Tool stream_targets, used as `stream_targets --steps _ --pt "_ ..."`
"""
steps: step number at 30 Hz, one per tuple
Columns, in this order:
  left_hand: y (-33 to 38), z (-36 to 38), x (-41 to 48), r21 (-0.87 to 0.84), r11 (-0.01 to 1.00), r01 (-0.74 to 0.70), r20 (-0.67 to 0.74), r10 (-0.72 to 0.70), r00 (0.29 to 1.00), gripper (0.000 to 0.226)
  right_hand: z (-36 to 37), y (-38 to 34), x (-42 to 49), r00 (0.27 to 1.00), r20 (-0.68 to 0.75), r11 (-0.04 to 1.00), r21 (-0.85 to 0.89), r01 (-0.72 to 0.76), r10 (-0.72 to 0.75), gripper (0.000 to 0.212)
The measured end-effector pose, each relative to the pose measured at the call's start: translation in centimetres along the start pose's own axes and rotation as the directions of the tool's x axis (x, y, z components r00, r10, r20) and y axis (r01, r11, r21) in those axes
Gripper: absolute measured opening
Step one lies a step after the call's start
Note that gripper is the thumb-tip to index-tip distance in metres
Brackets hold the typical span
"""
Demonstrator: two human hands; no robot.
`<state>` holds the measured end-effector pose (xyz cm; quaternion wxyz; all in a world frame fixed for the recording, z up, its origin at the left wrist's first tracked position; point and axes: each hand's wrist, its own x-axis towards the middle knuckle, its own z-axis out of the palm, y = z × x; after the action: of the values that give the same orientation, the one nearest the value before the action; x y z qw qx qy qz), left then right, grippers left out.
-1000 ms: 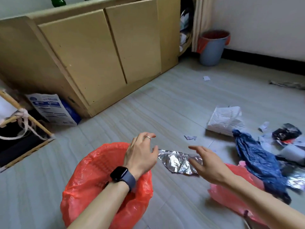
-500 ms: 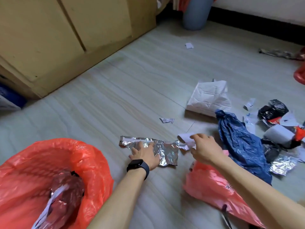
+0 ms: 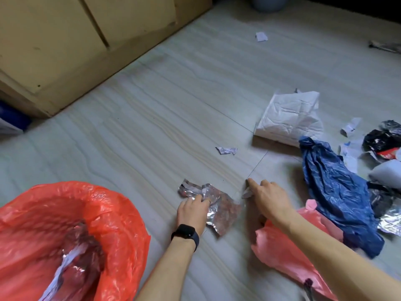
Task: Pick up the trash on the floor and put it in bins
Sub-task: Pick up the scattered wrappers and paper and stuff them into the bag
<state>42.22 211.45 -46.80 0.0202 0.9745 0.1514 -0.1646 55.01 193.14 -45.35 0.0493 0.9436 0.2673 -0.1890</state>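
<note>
A crumpled silver foil wrapper lies on the floor in front of me. My left hand, with a black watch on the wrist, grips its near edge and bunches it up. My right hand pinches a small pale scrap just right of the foil, forefinger stretched out on the floor. A bin lined with a red bag stands at the lower left with foil trash inside.
A loose red bag lies under my right forearm. A blue plastic bag, white crumpled paper, black and silver wrappers and small scraps litter the right. A wooden cabinet fills the upper left.
The foil wrapper went from spread flat to bunched under my left hand. My right hand shifted onto the small scrap. The view moved closer to the floor.
</note>
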Motion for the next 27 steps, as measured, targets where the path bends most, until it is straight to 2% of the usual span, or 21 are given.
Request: stream_targets --steps 2,5,7,10,12,16,18,21,24,27 --pt "0.0 -2.0 -0.7 -0.087 0.996 -0.012 0.038 0.015 0.999 0.032 -0.4 0.0 -0.7 0.999 0.01 0.996 0.08 -0.04 0.039 0.027" --pt "-0.1 -3.9 -1.3 -0.176 0.983 0.061 0.03 -0.057 0.998 0.057 -2.0 -0.2 -1.7 0.994 -0.042 0.955 0.283 -0.086 0.102 0.019" --pt "-0.1 -6.6 -2.4 -0.279 0.956 0.091 -0.042 -0.107 0.993 0.059 -3.9 -0.6 -3.1 0.984 -0.116 0.908 0.412 -0.075 0.134 0.02" --pt "-0.7 -11.8 -4.4 -0.375 0.926 0.048 -0.173 -0.121 0.977 0.056 -7.8 -1.9 -6.2 0.973 -0.182 0.811 0.585 -0.008 0.141 0.026" --pt "-1.7 -15.6 -6.2 -0.416 0.91 -0.003 -0.306 -0.137 0.942 0.055 -10.7 -3.2 -8.4 0.957 -0.253 0.752 0.657 0.061 0.144 0.034" --pt "-6.3 -21.8 -10.7 -0.462 0.883 -0.079 -0.542 -0.211 0.813 0.054 -16.9 -7.9 -12.2 0.929 -0.368 0.671 0.695 0.259 0.023 0.034" --pt "-9.4 -23.5 -12.9 -0.473 0.878 -0.073 -0.601 -0.261 0.756 0.051 -19.3 -10.6 -13.8 0.916 -0.397 0.639 0.692 0.336 -0.052 0.032" --pt "-14.7 -24.6 -16.6 -0.466 0.885 -0.016 -0.654 -0.332 0.68 0.043 -21.6 -15.1 -15.3 0.876 -0.433 0.646 0.61 0.458 -0.212 0.034" --pt "-19.7 -23.7 -20.7 -0.478 0.872 0.106 -0.609 -0.416 0.676 0.042 -22.4 -19.7 -15.9 0.834 -0.414 0.665 0.511 0.544 -0.364 0.036" --pt "-22.5 -21.4 -24.0 -0.479 0.853 0.208 -0.514 -0.465 0.721 0.042 -21.5 -23.7 -16.2 0.787 -0.368 0.667 0.42 0.615 -0.495 0.037"
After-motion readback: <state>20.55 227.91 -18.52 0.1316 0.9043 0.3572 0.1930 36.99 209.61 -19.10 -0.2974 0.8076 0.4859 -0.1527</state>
